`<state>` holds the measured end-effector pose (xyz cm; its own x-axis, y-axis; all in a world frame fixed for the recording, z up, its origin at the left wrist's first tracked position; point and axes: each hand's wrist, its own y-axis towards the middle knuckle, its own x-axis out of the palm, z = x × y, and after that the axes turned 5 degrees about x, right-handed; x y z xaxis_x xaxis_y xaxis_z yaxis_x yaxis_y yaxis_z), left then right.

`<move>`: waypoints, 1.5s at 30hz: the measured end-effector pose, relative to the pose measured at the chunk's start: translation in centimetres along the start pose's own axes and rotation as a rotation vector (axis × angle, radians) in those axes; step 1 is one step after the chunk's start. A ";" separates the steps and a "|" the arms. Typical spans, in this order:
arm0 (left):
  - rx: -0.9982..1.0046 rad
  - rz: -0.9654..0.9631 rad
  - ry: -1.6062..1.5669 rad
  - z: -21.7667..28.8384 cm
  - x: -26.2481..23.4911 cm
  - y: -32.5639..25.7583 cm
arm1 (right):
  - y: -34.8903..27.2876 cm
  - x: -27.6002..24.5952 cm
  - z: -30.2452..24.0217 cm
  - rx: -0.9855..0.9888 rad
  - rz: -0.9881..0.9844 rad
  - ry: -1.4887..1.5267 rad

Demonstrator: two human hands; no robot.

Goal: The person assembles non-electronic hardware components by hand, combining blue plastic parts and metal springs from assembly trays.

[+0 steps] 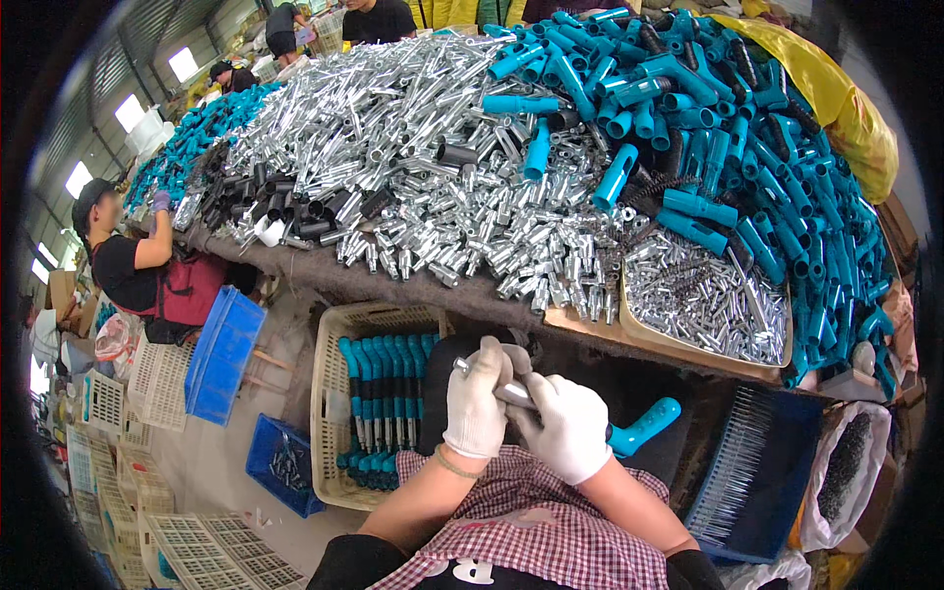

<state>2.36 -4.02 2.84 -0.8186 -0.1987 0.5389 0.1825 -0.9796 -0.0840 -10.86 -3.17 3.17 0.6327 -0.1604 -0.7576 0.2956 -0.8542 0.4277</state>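
Just before the heaped worktop (393, 287): left hand (478, 401) gloved, pinching small metal piece (460, 365). Right hand (568, 430) curled round grey metal tube (514, 395); teal handle (647, 426) just beside it.

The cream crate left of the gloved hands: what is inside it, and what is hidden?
Inside the cream crate, teal-and-black pieces with silvery sections lie side by side. What lies under them is covered; the left forearm hides its near right corner.
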 end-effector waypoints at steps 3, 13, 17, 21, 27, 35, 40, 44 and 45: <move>0.009 -0.132 -0.130 -0.2 -0.6 1.1 | 0.6 -0.2 0.1 0.052 0.000 0.017; 0.209 -0.425 0.296 2.0 -0.7 1.7 | 0.0 -1.3 2.1 0.334 -0.255 0.662; 0.516 -0.014 0.368 4.3 -0.8 5.6 | 0.9 -0.8 2.5 0.192 -0.149 0.067; 0.573 0.019 1.408 7.7 -4.2 14.1 | -0.4 -0.9 3.8 0.276 -0.181 0.213; 0.618 -0.152 1.627 9.3 -3.3 22.0 | -1.2 -0.1 4.7 0.330 -0.200 0.386; 0.459 -0.106 1.742 9.0 -1.2 25.7 | -1.1 -0.4 4.2 0.310 -0.250 0.492; 0.678 0.065 1.266 8.6 -3.9 21.9 | -1.6 -1.4 4.0 0.351 -0.214 0.582; 0.427 -0.083 0.854 8.3 -1.8 11.4 | -1.7 -1.8 4.4 0.445 -0.225 0.610; 0.373 -0.173 0.855 7.8 -1.7 8.5 | -2.0 -1.2 4.6 0.378 -0.182 0.575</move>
<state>9.56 -11.79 7.72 -0.9450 -0.1510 -0.2901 0.0627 -0.9542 0.2925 -15.53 -3.57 0.99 0.9050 0.1984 -0.3762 0.2299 -0.9724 0.0403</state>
